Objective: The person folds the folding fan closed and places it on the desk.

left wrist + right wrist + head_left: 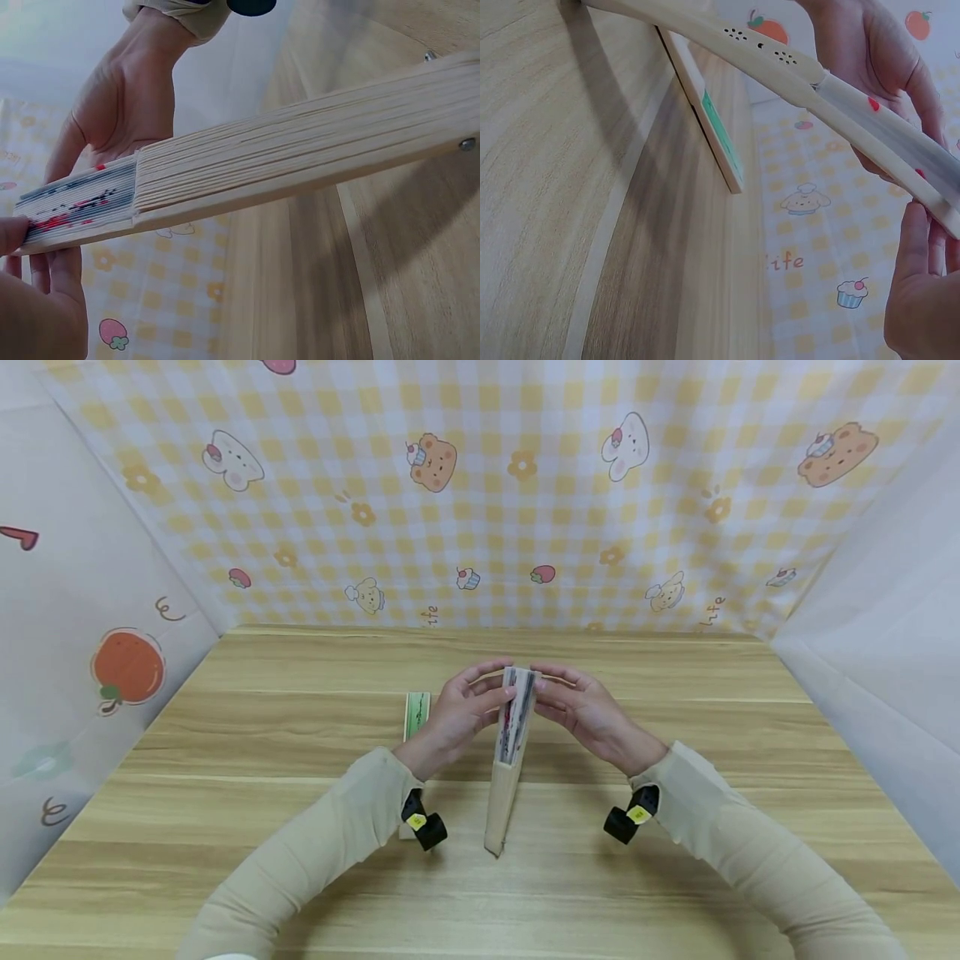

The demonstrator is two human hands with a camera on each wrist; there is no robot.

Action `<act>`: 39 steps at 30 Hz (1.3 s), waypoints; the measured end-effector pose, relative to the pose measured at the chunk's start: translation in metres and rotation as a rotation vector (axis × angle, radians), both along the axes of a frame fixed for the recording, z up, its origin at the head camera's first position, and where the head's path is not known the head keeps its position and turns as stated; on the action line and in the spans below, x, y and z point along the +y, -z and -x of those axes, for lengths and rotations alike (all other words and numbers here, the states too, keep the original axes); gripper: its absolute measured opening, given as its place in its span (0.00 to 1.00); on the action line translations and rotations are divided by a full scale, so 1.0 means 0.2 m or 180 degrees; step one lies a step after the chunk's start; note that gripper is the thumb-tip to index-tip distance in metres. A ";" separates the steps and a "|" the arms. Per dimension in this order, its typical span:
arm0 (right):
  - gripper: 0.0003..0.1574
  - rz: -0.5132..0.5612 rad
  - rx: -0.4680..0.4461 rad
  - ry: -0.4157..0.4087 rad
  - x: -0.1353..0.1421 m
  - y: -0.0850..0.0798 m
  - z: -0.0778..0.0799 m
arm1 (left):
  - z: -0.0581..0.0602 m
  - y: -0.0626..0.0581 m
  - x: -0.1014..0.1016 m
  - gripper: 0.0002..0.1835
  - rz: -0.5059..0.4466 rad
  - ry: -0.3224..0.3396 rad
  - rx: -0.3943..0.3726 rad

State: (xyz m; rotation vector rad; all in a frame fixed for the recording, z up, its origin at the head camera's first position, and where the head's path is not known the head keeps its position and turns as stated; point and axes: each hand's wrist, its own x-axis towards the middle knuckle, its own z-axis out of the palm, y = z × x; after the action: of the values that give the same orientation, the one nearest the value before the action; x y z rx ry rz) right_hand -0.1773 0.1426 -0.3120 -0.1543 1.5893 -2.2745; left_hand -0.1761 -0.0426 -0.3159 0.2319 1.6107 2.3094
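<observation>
A nearly closed folding fan (504, 793) with pale wooden ribs stands tilted above the table, its paper end far from me. Dark, white and red paper pleats show between the ribs in the left wrist view. My left hand (461, 714) pinches the paper end from the left, thumb on the near side. From the right, my right hand (588, 714) holds the same end with thumb and fingers. The outer guard (761, 49) has small pierced holes, and a metal rivet (466, 144) sits at the handle end. Some fingertips are hidden behind the fan.
A second folded fan (417, 714), green-papered, lies on the wooden table (300, 877) left of the held one, partly under my left wrist. A yellow checked cloth (487, 527) hangs behind the table, with white sheets at both sides.
</observation>
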 end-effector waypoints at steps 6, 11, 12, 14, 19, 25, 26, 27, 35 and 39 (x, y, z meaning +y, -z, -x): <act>0.21 -0.0066 0.0041 -0.0020 0.00 -0.01 -0.01 | 0.00 0.00 0.00 0.22 0.0058 -0.0080 -0.0030; 0.28 -0.0169 -0.0003 0.0027 -0.01 -0.02 0.00 | 0.00 0.00 0.01 0.21 0.0123 -0.0167 -0.0043; 0.29 -0.0202 -0.0009 0.0040 -0.01 -0.02 0.00 | 0.00 0.00 0.01 0.21 0.0134 -0.0188 -0.0042; 0.28 -0.0267 -0.0015 0.0068 -0.02 -0.02 0.00 | 0.01 0.01 0.01 0.20 0.0141 -0.0222 -0.0050; 0.27 -0.0395 0.0018 0.0093 -0.03 0.00 0.02 | 0.01 0.02 0.03 0.19 0.0211 -0.0328 -0.0053; 0.28 -0.0563 0.0040 0.0126 -0.03 0.02 0.05 | 0.02 0.02 0.03 0.20 0.0350 -0.0405 -0.0098; 0.28 -0.0591 0.0041 0.0139 -0.03 0.02 0.05 | 0.03 0.02 0.04 0.20 0.0376 -0.0414 -0.0116; 0.27 -0.0619 0.0041 0.0154 -0.03 0.02 0.06 | 0.03 0.02 0.04 0.20 0.0409 -0.0426 -0.0127; 0.24 -0.0697 -0.0048 0.0258 -0.04 0.04 0.10 | 0.09 0.04 0.06 0.20 0.0505 -0.0476 -0.0268; 0.24 -0.0729 -0.0104 0.0288 -0.04 0.05 0.13 | 0.11 0.05 0.08 0.19 0.0537 -0.0497 -0.0350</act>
State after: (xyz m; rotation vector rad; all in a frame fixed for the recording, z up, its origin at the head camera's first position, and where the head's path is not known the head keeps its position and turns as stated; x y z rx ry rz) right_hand -0.2030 0.1348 -0.3220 0.0143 1.8582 -2.1270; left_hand -0.1991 -0.0274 -0.3267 -0.0608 1.8117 2.2360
